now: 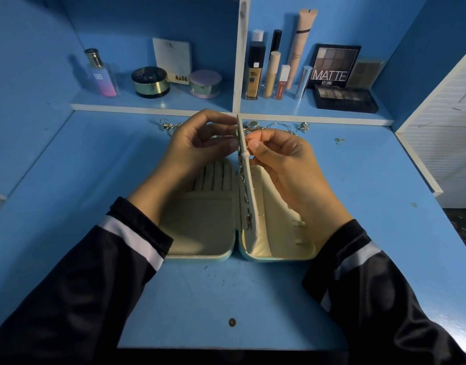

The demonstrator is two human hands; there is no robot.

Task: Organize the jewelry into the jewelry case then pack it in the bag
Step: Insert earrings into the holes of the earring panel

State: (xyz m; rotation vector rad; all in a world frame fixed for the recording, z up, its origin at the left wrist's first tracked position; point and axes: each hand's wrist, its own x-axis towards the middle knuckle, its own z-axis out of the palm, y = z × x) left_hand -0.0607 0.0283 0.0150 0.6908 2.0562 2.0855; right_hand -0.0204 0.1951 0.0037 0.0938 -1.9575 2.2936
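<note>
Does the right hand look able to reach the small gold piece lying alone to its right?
Probably yes: bare desk lies between the right hand and the gold piece. Its fingers now pinch at the case's upright panel, so they must let go first.

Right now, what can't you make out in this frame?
Head view only.
- Piece the right hand pinches at the panel: too small, fingertips cover it.
- Earrings on the panel: seen edge-on, uncountable.
- Jewelry behind the case: partly hidden by the left hand, which holds the panel.
- Bag: out of frame.
</note>
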